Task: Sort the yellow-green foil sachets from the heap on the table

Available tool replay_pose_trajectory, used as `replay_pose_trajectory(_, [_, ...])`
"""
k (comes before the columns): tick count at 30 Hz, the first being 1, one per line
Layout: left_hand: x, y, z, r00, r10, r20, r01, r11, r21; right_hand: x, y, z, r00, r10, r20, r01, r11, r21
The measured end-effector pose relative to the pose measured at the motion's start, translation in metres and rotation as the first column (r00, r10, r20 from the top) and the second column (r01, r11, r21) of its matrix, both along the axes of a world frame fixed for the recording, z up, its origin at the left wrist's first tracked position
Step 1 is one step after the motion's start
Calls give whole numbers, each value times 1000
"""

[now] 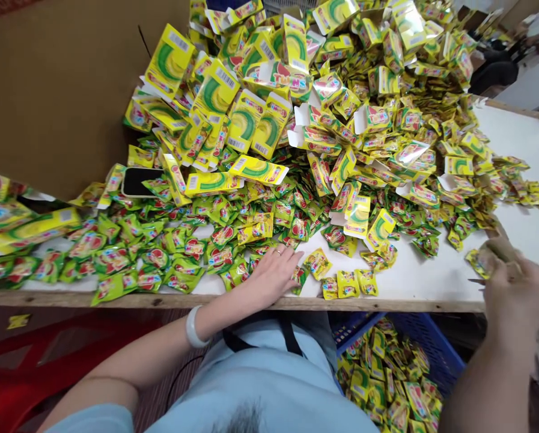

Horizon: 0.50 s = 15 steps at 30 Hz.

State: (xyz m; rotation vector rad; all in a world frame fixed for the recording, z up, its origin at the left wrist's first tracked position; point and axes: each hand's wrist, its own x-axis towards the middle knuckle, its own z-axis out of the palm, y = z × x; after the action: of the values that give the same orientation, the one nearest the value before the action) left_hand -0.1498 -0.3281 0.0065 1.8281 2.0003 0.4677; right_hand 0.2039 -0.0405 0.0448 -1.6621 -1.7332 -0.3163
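My left hand (273,273) lies flat and open on the white table (422,279), its fingers resting on small green and yellow sachets (316,263) at the pile's front edge. A white bangle (193,328) circles that wrist. My right hand (512,288) hovers over the table's right front; it is blurred, with fingers pinched on a yellow sachet (480,262). A big heap of yellow-green cartons (260,114) and sachets covers the table behind both hands.
A dark phone (138,180) lies among sachets at the left. A brown board (57,90) stands at the back left. Below the table edge a blue crate (435,349) holds several sachets. A red plastic object (35,367) sits at the lower left.
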Motion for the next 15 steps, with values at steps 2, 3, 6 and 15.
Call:
replay_pose_trajectory(2, [1, -1, -1, 1000, -20, -2, 20, 999, -38, -32, -4, -3, 997, 48, 60, -51, 998, 39])
replay_pose_trajectory(3, [0, -2, 0, 1000, -9, 28, 10, 999, -49, -56, -20, -7, 982, 181, 52, -184, 982, 39])
replay_pose_trajectory(6, [-7, -7, 2, 978, 110, 178, -109, 994, -17, -133, -95, -29, 560, 828, -42, -801, 528, -283])
replay_pose_trajectory(15, [-3, -2, -8, 419, 346, 839, -496, 862, -108, -181, -173, -55, 305, 581, -755, -945, 282, -164])
